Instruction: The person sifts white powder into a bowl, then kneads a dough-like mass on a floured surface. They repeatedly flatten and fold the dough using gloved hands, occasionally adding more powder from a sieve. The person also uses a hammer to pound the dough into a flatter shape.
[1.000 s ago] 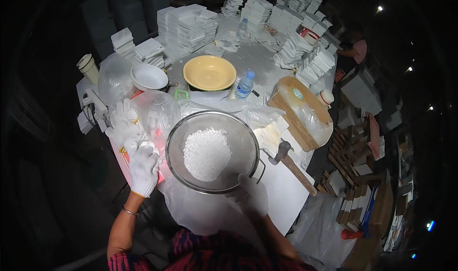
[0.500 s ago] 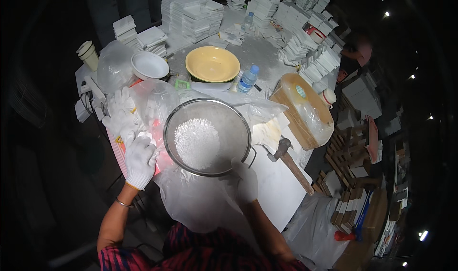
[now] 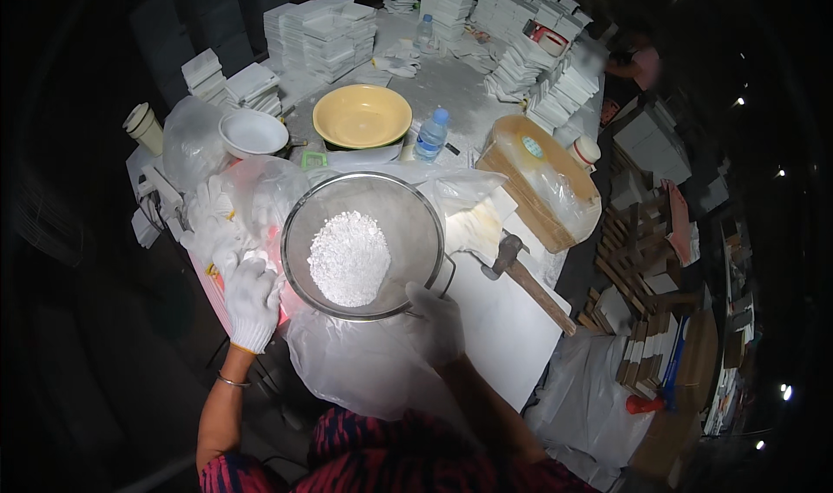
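Observation:
A round metal mesh sieve point(image 3: 406, 224) with a shiny rim sits before me, holding a heap of white granules point(image 3: 350, 259). My right hand point(image 3: 436, 324), in a white glove, grips the sieve's near right rim, thumb on top, beside its wire handle. My left hand point(image 3: 250, 300), also gloved, is left of the sieve over pink-and-white plastic packaging. Its fingers are curled together by a small white patch; what they hold is hidden. Spare white gloves point(image 3: 211, 211) lie just beyond it. Under the sieve spreads a clear plastic bag point(image 3: 347, 354).
A hammer point(image 3: 529, 280) lies to the right, near a cardboard box point(image 3: 538, 180) wrapped in plastic. Beyond stand a yellow basin point(image 3: 363, 115), a white bowl point(image 3: 252, 133) and a water bottle point(image 3: 430, 135). Stacked white tiles point(image 3: 319, 37) line the back. Another person point(image 3: 640, 63) is at far right.
The view has shifted a little. The granules have spread into a wider, whiter heap in the sieve. My right hand still holds the rim; my left stays beside the sieve.

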The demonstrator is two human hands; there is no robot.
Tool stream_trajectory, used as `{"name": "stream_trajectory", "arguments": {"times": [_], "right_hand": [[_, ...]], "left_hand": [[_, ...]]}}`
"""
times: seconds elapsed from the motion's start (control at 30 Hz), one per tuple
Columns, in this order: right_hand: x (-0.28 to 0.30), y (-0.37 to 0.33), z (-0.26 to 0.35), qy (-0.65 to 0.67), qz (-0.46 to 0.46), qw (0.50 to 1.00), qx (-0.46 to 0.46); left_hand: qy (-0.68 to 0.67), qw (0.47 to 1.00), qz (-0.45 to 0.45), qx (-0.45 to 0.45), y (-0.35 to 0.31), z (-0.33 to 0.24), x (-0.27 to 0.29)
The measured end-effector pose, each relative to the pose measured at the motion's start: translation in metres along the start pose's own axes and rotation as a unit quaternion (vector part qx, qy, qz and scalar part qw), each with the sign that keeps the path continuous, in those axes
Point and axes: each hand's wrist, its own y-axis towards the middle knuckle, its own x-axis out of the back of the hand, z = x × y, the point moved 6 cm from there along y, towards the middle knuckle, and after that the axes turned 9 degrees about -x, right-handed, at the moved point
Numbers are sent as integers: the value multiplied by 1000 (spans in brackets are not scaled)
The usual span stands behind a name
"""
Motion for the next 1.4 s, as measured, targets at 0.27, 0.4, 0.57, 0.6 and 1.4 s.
{"name": "stream_trajectory", "arguments": {"times": [0.27, 0.4, 0.57, 0.6, 1.4], "right_hand": [[33, -24, 4, 28, -44, 999, 3], [55, -69, 38, -24, -138, 990, 12], [96, -119, 50, 107, -197, 968, 112], [103, -128, 50, 129, -203, 960, 142], [187, -237, 10, 111, -447, 884, 79]], "left_hand": [[15, 1000, 9, -7, -8, 0, -6], [-7, 998, 22, -59, 8, -22, 28], [-71, 980, 25, -185, 46, -76, 52], [-97, 974, 24, -204, 49, -90, 51], [-468, 830, -69, 295, 50, -98, -58]]}}
